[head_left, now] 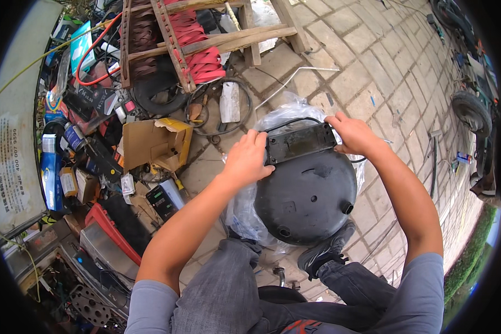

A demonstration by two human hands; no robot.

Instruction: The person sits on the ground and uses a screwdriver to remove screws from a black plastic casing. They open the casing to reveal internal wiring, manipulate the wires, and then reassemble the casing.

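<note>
A flat black rectangular box with screw holes at its corners lies across the far part of a round black plastic shell. My left hand grips the left end of the box, thumb on the near side. Its right end is held by my right hand, with fingers at the far corner and thumb at the near one. A black cable curves behind the box. Crumpled clear plastic sheeting spreads under the shell, between my feet. The box's underside is hidden.
To the left are an opened cardboard box, a red-edged case and heaped parts. A wooden frame with red straps stands at the far side. A hammer lies on the paving to the right, near a wheel.
</note>
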